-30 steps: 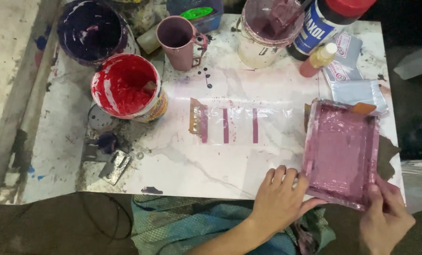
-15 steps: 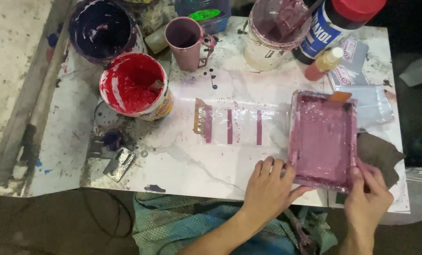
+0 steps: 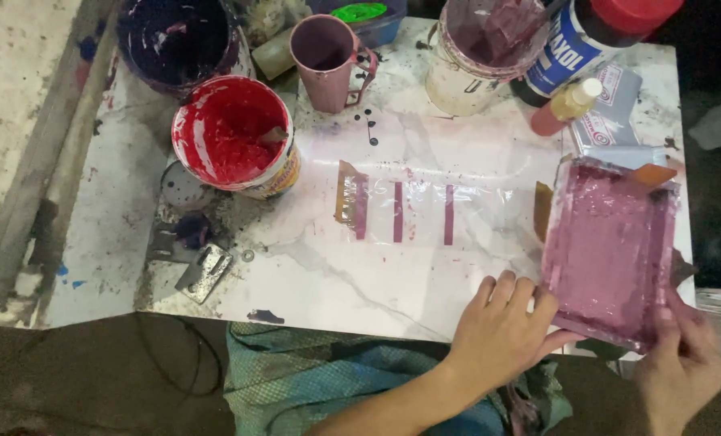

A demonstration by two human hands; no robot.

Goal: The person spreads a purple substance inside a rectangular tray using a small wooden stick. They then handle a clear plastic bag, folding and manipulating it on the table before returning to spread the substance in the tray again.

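Frame: pink-stained screen frame sits tilted at the right end of the table, overhanging the near edge a bit.
Left hand: fingers flat on the table, thumb pressed against the frame's near-left corner.
Right hand: blurry, fingers wrapped on the frame's near-right corner.
Film: clear sheet with three dark pink stripes, mid-table, just left of the frame.
Red bucket: toward the far-left corner.

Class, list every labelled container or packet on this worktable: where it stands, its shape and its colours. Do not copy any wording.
Big bottle: back right, red cap, blue and white label.
Silver packets: right edge, flat, white labels with red marks.
Red paint tub: left of centre, round, yellow and red side label.
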